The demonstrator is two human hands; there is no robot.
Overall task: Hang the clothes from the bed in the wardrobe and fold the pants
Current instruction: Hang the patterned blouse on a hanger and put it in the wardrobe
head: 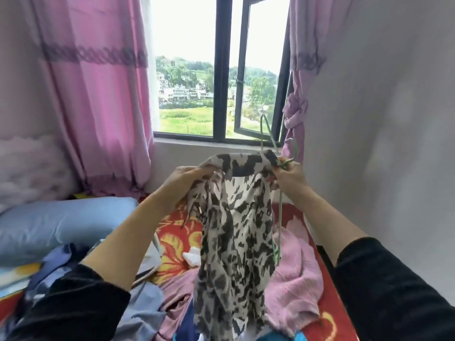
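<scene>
Two hands over the bed [172, 244], my left hand [187, 179] gripping the spotted shirt [236, 242] by its top edge, right hand [290, 177] fingers [275, 173] pinching shirt and green hanger [280, 217] together.

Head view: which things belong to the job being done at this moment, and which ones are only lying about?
In use: patterned garment, green hanger, left hand and right hand, both gripping the garment's top edge.
Lying about: pink cloth, blue clothes, blue pillow on the bed; pink curtain.

Pink curtains [98, 94] beside bright open window [221, 70]
</scene>
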